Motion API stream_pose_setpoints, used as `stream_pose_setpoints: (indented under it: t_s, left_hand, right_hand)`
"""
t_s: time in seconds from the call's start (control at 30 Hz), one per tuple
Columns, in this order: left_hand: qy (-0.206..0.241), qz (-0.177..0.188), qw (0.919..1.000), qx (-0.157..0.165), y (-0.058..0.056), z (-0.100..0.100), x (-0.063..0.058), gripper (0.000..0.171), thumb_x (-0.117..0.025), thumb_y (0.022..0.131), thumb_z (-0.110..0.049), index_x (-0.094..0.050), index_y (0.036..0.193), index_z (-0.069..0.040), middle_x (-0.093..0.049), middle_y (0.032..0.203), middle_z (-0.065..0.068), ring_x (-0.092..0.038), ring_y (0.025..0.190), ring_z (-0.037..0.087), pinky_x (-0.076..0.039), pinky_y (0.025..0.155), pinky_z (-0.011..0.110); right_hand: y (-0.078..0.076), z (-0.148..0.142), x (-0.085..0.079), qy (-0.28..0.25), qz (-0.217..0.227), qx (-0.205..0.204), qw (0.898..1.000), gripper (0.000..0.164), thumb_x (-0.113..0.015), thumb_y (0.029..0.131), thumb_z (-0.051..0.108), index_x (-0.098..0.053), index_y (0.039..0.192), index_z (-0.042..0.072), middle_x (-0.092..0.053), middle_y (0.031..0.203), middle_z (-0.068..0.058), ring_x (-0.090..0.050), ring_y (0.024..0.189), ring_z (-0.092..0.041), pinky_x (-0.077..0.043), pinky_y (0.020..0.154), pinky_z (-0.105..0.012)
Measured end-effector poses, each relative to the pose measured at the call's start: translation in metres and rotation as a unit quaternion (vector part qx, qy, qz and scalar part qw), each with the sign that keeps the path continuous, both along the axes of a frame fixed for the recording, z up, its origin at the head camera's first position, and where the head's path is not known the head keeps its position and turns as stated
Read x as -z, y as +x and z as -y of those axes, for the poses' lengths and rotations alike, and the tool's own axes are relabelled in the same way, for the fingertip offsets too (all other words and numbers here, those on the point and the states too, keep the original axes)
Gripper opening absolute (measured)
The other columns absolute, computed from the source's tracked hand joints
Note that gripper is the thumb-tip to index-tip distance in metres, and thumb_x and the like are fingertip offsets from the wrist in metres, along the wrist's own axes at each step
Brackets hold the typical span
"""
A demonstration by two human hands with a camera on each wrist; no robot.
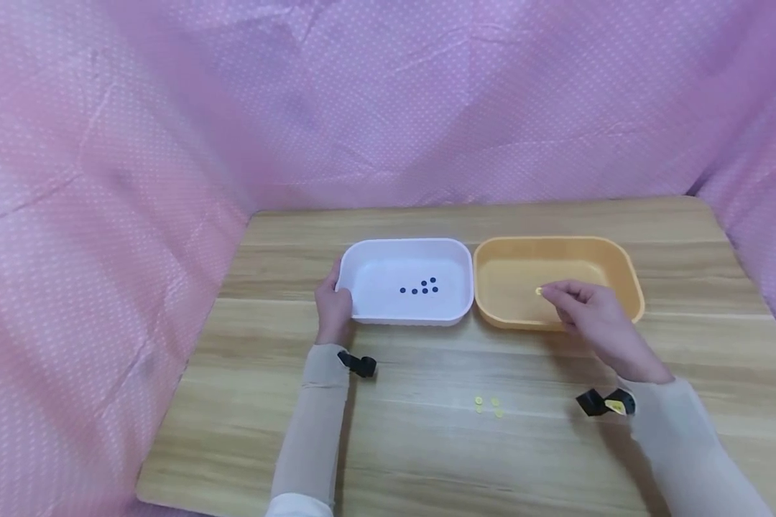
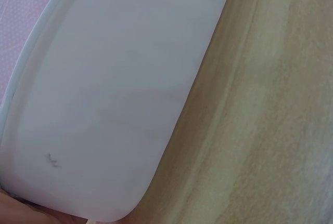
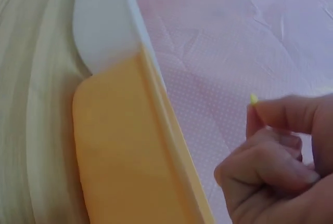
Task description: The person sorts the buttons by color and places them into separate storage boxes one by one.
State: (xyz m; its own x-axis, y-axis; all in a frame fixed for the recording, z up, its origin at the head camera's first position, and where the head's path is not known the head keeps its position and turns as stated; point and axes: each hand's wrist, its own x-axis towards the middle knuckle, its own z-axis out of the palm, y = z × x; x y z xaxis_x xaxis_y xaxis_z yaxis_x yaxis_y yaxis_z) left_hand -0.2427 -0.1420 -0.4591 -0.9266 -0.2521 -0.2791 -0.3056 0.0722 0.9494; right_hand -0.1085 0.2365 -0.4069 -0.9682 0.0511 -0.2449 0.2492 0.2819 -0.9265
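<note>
My left hand point(image 1: 333, 310) grips the left end of a white plastic basin point(image 1: 394, 319), its thumb over the rim. Several small dark round buttons point(image 1: 425, 291) lie on the basin's floor. Over the orange basin point(image 1: 524, 323), my right hand point(image 1: 588, 316) pinches a small yellow button point(image 1: 539, 291) between thumb and fingertips. In the right wrist view the yellow button point(image 3: 253, 99) pokes out above the fingertips, with the other fingers curled beneath. The left wrist view is mostly the white basin's outer side point(image 2: 114, 89), with a bit of the left hand point(image 2: 21, 211) at the lower corner.
Several more yellow buttons point(image 1: 479, 401) lie on the wooden table point(image 1: 414, 445) in front of the basins. The two basins stand side by side, ends close together. Pink dotted cloth point(image 1: 388, 108) hangs behind and beside the table.
</note>
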Motion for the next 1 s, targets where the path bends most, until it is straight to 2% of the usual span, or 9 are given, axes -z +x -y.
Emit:
stream_pose_setpoints:
  t_s: [0.13, 0.2, 0.37, 0.5, 0.57, 0.8, 1.0]
  left_hand:
    - [0.004, -0.006, 1.0000, -0.004, 0.000, 0.000, 0.000, 0.072, -0.033, 0.083, 0.017, -0.045, 0.146, -0.017, -0.038, 0.153, -0.006, -0.032, 0.139, 0.013, -0.031, 0.112, 0.028]
    - [0.010, -0.007, 0.9999, -0.002, 0.000, 0.000, 0.000, 0.072, -0.034, 0.083, 0.017, -0.045, 0.146, -0.017, -0.037, 0.153, -0.005, -0.032, 0.139, 0.013, -0.032, 0.112, 0.028]
    - [0.034, -0.007, 0.9994, -0.005, 0.001, -0.002, 0.001, 0.072, -0.034, 0.083, 0.018, -0.045, 0.145, -0.018, -0.039, 0.152, -0.004, -0.036, 0.137, 0.011, -0.038, 0.107, 0.025]
    - [0.054, -0.016, 0.9983, -0.013, 0.002, -0.002, 0.002, 0.072, -0.034, 0.083, 0.018, -0.046, 0.145, -0.016, -0.040, 0.151, -0.003, -0.040, 0.133, 0.009, -0.043, 0.102, 0.023]
    - [0.057, -0.017, 0.9982, -0.011, 0.002, -0.004, 0.001, 0.071, -0.034, 0.083, 0.018, -0.046, 0.145, -0.015, -0.040, 0.151, -0.003, -0.041, 0.132, 0.010, -0.044, 0.101, 0.024]
    - [-0.001, 0.013, 0.9999, -0.004, 0.001, 0.002, -0.002, 0.072, -0.032, 0.086, 0.014, -0.043, 0.147, -0.024, -0.037, 0.152, -0.010, -0.030, 0.140, 0.011, -0.032, 0.112, 0.029]
    - [0.040, 0.004, 0.9992, -0.006, 0.003, -0.001, 0.000, 0.072, -0.035, 0.085, 0.018, -0.043, 0.146, -0.019, -0.037, 0.152, -0.009, -0.034, 0.137, 0.009, -0.040, 0.106, 0.025]
  right_hand:
    - [-0.002, -0.005, 0.002, -0.048, 0.015, 0.011, 0.999, 0.054, -0.057, 0.095, 0.042, -0.056, 0.123, -0.005, -0.033, 0.060, 0.006, -0.031, 0.049, -0.010, -0.023, 0.038, -0.034]
    - [-0.002, -0.007, 0.001, -0.055, 0.017, 0.017, 0.998, 0.055, -0.058, 0.095, 0.042, -0.055, 0.123, -0.005, -0.033, 0.060, 0.006, -0.030, 0.049, -0.009, -0.024, 0.038, -0.033]
    - [-0.002, -0.009, -0.002, -0.016, 0.019, 0.031, 0.999, 0.057, -0.060, 0.092, 0.046, -0.059, 0.122, -0.002, -0.035, 0.059, 0.006, -0.031, 0.049, -0.009, -0.028, 0.038, -0.030]
    - [-0.005, -0.010, -0.002, 0.004, 0.019, 0.022, 1.000, 0.057, -0.060, 0.092, 0.047, -0.059, 0.123, -0.001, -0.035, 0.059, 0.007, -0.032, 0.049, -0.008, -0.027, 0.038, -0.030]
    - [-0.007, -0.012, -0.003, 0.000, 0.018, 0.019, 1.000, 0.056, -0.059, 0.093, 0.046, -0.058, 0.122, -0.002, -0.035, 0.059, 0.008, -0.032, 0.048, -0.008, -0.026, 0.037, -0.030]
    - [-0.017, -0.016, -0.004, -0.028, 0.009, 0.007, 1.000, 0.055, -0.059, 0.094, 0.042, -0.056, 0.122, -0.005, -0.035, 0.061, 0.009, -0.030, 0.048, -0.007, -0.023, 0.038, -0.030]
    - [-0.017, -0.019, -0.005, -0.006, 0.028, 0.007, 1.000, 0.058, -0.058, 0.094, 0.044, -0.056, 0.125, -0.005, -0.035, 0.060, 0.008, -0.030, 0.049, -0.006, -0.026, 0.039, -0.027]
